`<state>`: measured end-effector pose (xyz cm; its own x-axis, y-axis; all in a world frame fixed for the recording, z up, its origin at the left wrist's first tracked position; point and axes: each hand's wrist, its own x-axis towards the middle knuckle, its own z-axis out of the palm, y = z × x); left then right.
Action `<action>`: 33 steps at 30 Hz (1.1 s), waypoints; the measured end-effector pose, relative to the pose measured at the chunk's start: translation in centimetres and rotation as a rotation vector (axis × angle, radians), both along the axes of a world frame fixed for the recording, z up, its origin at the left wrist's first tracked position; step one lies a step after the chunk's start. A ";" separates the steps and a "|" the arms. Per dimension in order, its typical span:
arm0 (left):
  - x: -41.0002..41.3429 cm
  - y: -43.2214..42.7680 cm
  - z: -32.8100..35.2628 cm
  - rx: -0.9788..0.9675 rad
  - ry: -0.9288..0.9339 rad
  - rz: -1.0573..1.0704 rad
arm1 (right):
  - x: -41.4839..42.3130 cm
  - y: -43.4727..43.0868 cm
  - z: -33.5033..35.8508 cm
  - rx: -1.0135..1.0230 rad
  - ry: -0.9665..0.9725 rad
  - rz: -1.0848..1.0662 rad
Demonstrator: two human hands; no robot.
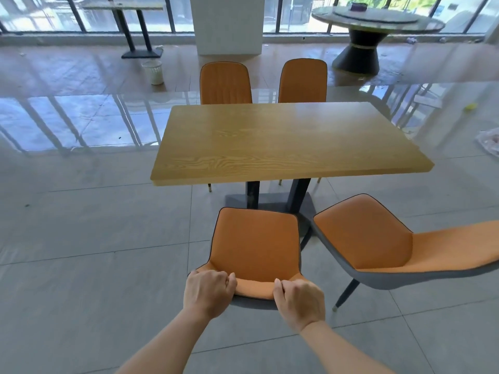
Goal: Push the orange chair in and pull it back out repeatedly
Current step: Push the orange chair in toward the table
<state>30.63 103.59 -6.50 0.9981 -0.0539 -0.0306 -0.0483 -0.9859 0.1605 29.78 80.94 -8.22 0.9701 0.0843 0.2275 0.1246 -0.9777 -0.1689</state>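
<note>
Head view looks down on the orange chair (255, 244). It stands on the floor, out from under the desk (283, 139), with its seat facing the desk's near edge. The left hand (208, 288) and the right hand (301, 299) both hold the top of the chair's back. The fingers (231, 279) on each hand are curled over the edge and grip it tight.

Just to the right stands another orange chair (378, 238), turned sideways. Two more chairs (225, 83) sit at the far side of the desk. The desk top is bare yellow wood on dark legs.

The floor (94, 238) is big grey tiles, shiny farther back. A white bin (153, 72) stands near a white pillar (226, 22). A round desk (378, 21) sits by the tall windows (40, 12).
</note>
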 end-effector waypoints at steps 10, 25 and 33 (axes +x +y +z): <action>-6.2 -5.0 -0.7 0.001 -0.048 0.152 | -1.6 -5.2 0.4 -0.006 -0.017 0.174; -7.1 -4.6 0.0 -0.076 0.005 0.189 | -2.9 -3.9 1.6 0.017 -0.042 0.140; -6.6 -2.3 0.4 -0.079 0.005 0.232 | -2.5 -1.8 0.5 0.030 0.022 0.144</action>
<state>23.98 101.32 -6.09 0.9838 0.1745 -0.0402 0.1790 -0.9549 0.2371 27.33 79.11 -7.70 0.9533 0.2162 0.2110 0.2589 -0.9446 -0.2016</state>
